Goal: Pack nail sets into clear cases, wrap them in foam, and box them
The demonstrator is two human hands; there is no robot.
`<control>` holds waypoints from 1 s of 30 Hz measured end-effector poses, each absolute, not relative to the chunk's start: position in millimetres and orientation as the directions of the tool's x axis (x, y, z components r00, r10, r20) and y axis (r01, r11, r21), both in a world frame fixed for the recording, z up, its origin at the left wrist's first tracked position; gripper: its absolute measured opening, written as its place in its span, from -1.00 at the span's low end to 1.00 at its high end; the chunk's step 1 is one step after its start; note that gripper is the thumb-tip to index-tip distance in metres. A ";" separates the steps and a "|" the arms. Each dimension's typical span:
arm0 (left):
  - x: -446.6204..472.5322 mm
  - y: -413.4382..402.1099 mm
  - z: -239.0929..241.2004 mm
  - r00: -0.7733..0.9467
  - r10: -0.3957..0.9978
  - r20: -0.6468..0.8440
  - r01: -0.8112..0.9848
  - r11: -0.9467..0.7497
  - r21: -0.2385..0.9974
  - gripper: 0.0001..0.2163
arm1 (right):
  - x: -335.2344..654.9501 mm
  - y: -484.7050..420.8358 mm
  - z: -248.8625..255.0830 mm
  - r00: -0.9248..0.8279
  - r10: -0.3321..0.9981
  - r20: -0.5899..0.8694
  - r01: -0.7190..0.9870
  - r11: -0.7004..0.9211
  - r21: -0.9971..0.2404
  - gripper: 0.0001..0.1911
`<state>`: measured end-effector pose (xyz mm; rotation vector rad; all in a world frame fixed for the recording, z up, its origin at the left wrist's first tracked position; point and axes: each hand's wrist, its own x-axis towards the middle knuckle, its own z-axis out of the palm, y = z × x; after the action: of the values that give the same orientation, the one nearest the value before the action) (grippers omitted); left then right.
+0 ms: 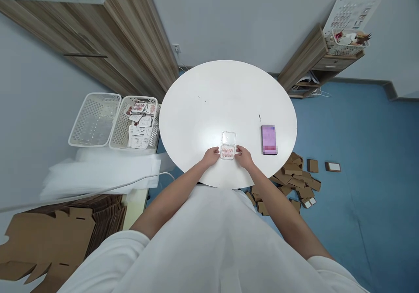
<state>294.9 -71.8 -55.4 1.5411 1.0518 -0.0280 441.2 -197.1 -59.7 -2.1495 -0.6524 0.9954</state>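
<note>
A small clear plastic case (pixel 228 152) lies on the round white table (pixel 225 97), its hinged lid (pixel 228 138) raised and tilted away from me. Inside it are rows of small pink pieces that look like press-on nails. My left hand (pixel 211 156) is at the case's left edge with its fingers curled in. On the opposite side, my right hand (pixel 244 156) has its thumb and fingers at the right edge. Both hands seem to hold the case between them; the exact fingertip contact is too small to see. To the right lies a purple box (pixel 269 139), its face blurred.
At the left stand two white baskets (pixel 94 120), the right one with printed cards (pixel 140 120). White foam sheets (pixel 104 171) and flat cardboard (pixel 52 240) lie nearer me. Small brown boxes (pixel 294 175) are piled on the floor to the right. Cabinets (pixel 131 35) stand behind.
</note>
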 end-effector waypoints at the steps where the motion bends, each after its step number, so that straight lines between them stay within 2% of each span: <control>1: 296.3 -72.0 -55.1 0.594 0.578 -0.559 0.604 0.138 0.785 -0.64 | 441.0 -195.7 -60.5 0.587 0.655 -0.477 0.121 -0.653 -0.748 -0.42; 7: 297.9 -74.6 -53.9 0.651 0.530 -0.543 0.532 0.192 0.825 -0.72 | 437.5 -193.6 -64.4 0.560 0.673 -0.484 0.054 -0.612 -0.789 -0.49; 13: 290.5 -77.1 -48.8 0.591 0.558 -0.582 0.433 0.390 0.813 -0.70 | 430.8 -199.1 -54.5 0.563 0.691 -0.454 -0.012 -0.543 -0.840 -0.51; 17: 283.5 -75.2 -40.9 0.601 0.522 -0.605 0.381 0.479 0.791 -0.69 | 426.5 -201.9 -39.7 0.504 0.738 -0.449 -0.104 -0.464 -0.880 -0.52; 22: 274.1 -71.7 -28.8 0.648 0.470 -0.599 0.384 0.478 0.790 -0.69 | 426.5 -205.9 -23.8 0.442 0.780 -0.443 -0.193 -0.400 -0.896 -0.54; 27: 268.3 -69.8 -21.0 0.702 0.425 -0.572 0.335 0.511 0.791 -0.63 | 435.1 -203.3 -14.6 0.362 0.784 -0.505 -0.260 -0.435 -0.862 -0.48; 30: 268.6 -70.2 -18.0 0.723 0.402 -0.561 0.305 0.544 0.782 -0.62 | 441.7 -196.6 -10.6 0.348 0.774 -0.530 -0.293 -0.447 -0.845 -0.55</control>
<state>268.6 -70.2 -18.0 1.0239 0.7962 0.0658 441.7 -196.6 -10.6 -1.5926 -0.4443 1.3121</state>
